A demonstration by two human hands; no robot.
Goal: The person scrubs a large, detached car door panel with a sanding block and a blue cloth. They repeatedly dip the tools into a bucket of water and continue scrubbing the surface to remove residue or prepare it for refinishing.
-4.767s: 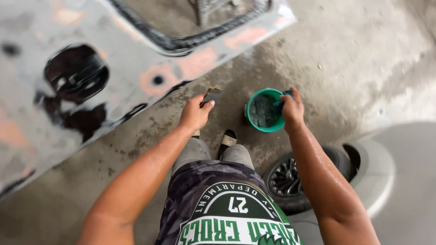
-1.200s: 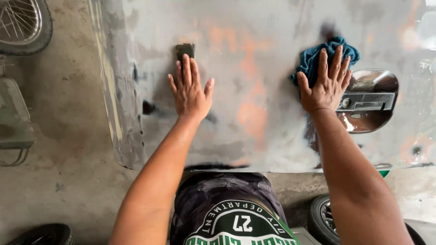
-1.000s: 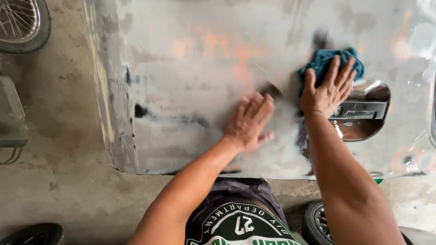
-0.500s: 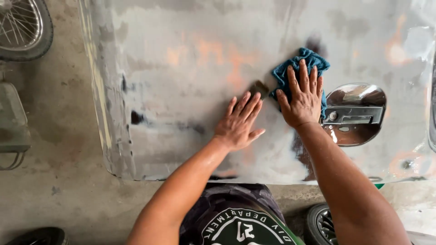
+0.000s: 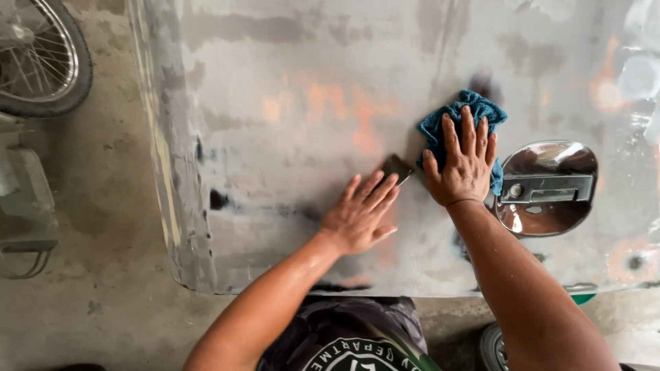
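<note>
- A sanded grey car panel with orange primer patches fills the frame; bare concrete floor lies left, by a spoked wheel.
- Left hand, fingers flat, presses a small dark sanding pad.
- Right hand, spread open, pins a crumpled blue cloth beside a chrome recessed door handle.
</note>
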